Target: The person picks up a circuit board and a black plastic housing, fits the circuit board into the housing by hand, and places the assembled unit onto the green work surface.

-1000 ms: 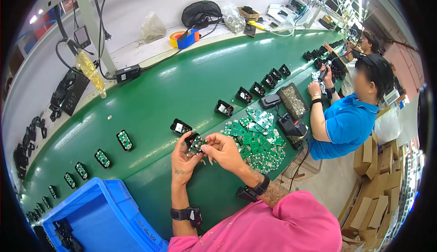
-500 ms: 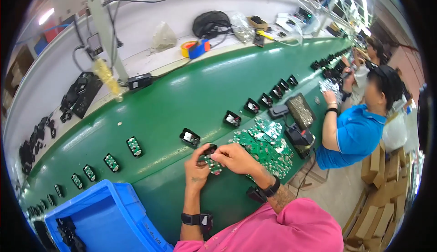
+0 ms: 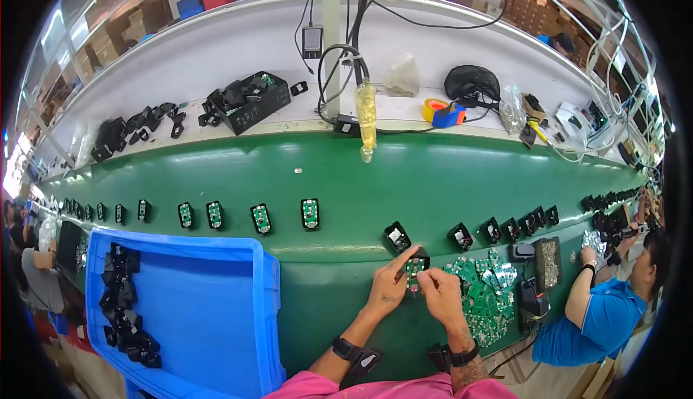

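Note:
My left hand [image 3: 388, 288] is closed round a small black plastic housing [image 3: 421, 255], its index finger stretched along the far side. Against the near side of that housing lies a green circuit board [image 3: 413, 275], pinched by the fingers of my right hand [image 3: 442, 298]. How far the board sits inside the housing cannot be made out. Just beyond my hands, another black housing [image 3: 397, 237] stands on the green work surface. A heap of loose green circuit boards [image 3: 485, 294] lies to the right of my right hand.
A blue crate [image 3: 195, 312] holding black parts stands at the left. Housings with boards [image 3: 310, 213] line the bench to the left; more housings [image 3: 460, 237] continue rightward. A wrapped yellow tool [image 3: 366, 121] hangs ahead. At the right sits a co-worker in a blue shirt [image 3: 603, 316].
The view has swung left, bringing the blue crate and the row of filled housings further into sight. Both hands still hold the housing and board together, the left index finger now extended.

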`<action>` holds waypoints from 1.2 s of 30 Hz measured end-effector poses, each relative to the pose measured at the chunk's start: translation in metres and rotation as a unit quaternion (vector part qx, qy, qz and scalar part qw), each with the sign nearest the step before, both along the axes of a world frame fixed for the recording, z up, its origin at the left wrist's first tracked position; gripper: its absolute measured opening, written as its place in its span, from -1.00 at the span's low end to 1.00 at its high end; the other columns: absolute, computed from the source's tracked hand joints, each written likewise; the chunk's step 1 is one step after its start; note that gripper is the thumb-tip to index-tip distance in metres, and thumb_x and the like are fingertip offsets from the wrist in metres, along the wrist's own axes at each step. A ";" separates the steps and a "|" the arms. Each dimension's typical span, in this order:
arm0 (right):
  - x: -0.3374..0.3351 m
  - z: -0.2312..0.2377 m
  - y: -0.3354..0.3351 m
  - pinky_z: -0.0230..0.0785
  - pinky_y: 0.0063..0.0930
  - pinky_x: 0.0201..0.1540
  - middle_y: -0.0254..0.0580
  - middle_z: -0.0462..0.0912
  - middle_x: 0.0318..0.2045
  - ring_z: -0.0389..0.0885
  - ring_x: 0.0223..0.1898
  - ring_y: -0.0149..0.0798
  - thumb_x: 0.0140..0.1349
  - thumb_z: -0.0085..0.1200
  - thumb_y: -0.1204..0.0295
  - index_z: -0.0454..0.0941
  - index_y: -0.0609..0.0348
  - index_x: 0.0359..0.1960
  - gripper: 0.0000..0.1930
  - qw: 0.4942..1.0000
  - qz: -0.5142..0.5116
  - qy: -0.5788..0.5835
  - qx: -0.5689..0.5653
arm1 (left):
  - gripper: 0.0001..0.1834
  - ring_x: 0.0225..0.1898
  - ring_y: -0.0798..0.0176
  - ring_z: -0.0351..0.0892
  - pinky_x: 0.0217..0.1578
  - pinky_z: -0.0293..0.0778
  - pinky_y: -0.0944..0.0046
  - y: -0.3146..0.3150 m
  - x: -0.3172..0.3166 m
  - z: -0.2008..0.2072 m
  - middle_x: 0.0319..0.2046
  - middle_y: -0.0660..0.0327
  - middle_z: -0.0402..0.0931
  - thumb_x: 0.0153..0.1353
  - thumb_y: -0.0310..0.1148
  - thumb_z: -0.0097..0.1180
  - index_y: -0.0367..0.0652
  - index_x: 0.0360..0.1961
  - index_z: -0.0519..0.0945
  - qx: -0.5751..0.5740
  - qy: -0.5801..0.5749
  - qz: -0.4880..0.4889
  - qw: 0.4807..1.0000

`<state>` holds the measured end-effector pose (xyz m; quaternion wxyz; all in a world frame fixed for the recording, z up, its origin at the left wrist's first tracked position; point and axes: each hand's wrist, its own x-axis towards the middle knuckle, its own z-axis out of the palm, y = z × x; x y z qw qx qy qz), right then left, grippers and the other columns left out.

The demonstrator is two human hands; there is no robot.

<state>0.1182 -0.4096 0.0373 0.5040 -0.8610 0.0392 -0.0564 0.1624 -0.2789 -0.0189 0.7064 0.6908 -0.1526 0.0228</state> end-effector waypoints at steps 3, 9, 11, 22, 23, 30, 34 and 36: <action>0.005 -0.005 0.000 0.27 -0.43 -0.56 -0.14 0.51 -0.68 0.47 -0.64 -0.38 0.28 0.08 0.39 0.56 0.34 -0.47 -0.76 0.994 -0.036 -0.061 -0.089 | -0.37 -0.58 0.43 0.37 -0.48 0.39 0.34 -0.005 0.001 -0.003 -0.38 0.11 0.57 0.15 -0.68 -0.04 -0.02 0.28 0.41 0.006 0.019 0.019 1.000; 0.022 -0.014 -0.007 0.27 -0.33 -0.54 -0.05 0.54 -0.65 0.52 -0.63 -0.18 0.28 0.10 0.38 0.55 0.34 -0.47 -0.75 0.991 -0.045 -0.083 -0.092 | -0.41 -0.38 0.42 0.57 -0.41 0.48 0.42 0.004 0.018 -0.003 -0.02 0.18 0.55 0.20 -0.66 -0.09 -0.13 0.30 0.35 -0.071 0.089 -0.081 0.990; 0.027 -0.006 -0.005 0.34 -0.20 -0.51 0.02 0.58 -0.59 0.57 -0.56 0.05 0.29 0.09 0.34 0.57 0.27 -0.46 -0.76 0.987 -0.023 -0.077 -0.140 | -0.46 -0.31 0.36 0.61 -0.41 0.51 0.44 0.010 0.025 0.001 0.02 0.16 0.51 0.21 -0.62 -0.08 -0.18 0.27 0.37 -0.123 0.098 -0.108 0.982; 0.017 -0.015 -0.002 0.35 -0.16 -0.52 0.02 0.57 -0.61 0.57 -0.57 0.06 0.29 0.10 0.26 0.55 0.28 -0.42 -0.71 0.972 -0.054 -0.039 -0.227 | -0.63 -0.65 0.43 0.54 -0.65 0.44 0.43 0.004 0.018 -0.004 -0.23 0.09 0.63 0.32 -0.43 0.04 -0.17 0.15 0.47 -0.108 0.125 -0.058 0.985; 0.017 -0.017 -0.001 0.36 -0.15 -0.50 0.03 0.58 -0.60 0.58 -0.56 0.06 0.32 0.07 0.27 0.53 0.28 -0.31 -0.73 0.986 -0.052 -0.031 -0.156 | -0.64 -0.66 0.43 0.52 -0.66 0.43 0.42 0.003 0.018 -0.003 -0.26 0.08 0.64 0.32 -0.43 0.04 -0.17 0.14 0.47 -0.105 0.123 -0.053 0.985; 0.018 -0.029 0.009 0.43 -0.14 -0.38 0.12 0.63 -0.50 0.63 -0.46 0.13 0.41 -0.08 0.29 0.42 0.30 0.01 -0.68 0.998 -0.039 0.042 0.028 | -0.65 -0.65 0.44 0.52 -0.67 0.43 0.42 0.004 0.017 -0.002 -0.31 0.11 0.63 0.32 -0.42 0.04 -0.19 0.12 0.46 -0.084 0.138 -0.042 0.986; 0.021 -0.033 0.010 0.44 -0.15 -0.35 0.13 0.63 -0.46 0.64 -0.43 0.12 0.42 -0.11 0.31 0.42 0.31 0.01 -0.69 0.999 -0.047 0.007 0.004 | -0.67 -0.64 0.45 0.52 -0.66 0.43 0.44 0.003 0.020 -0.006 -0.34 0.14 0.62 0.35 -0.42 0.02 -0.21 0.12 0.45 -0.120 0.146 -0.062 0.980; 0.024 -0.030 0.009 0.45 -0.16 -0.33 0.13 0.63 -0.44 0.66 -0.41 0.10 0.43 -0.13 0.33 0.39 0.27 0.13 -0.65 0.999 -0.048 -0.003 -0.016 | -0.67 -0.64 0.45 0.53 -0.66 0.43 0.45 0.002 0.021 -0.005 -0.35 0.15 0.62 0.36 -0.42 0.01 -0.22 0.13 0.44 -0.125 0.141 -0.066 0.980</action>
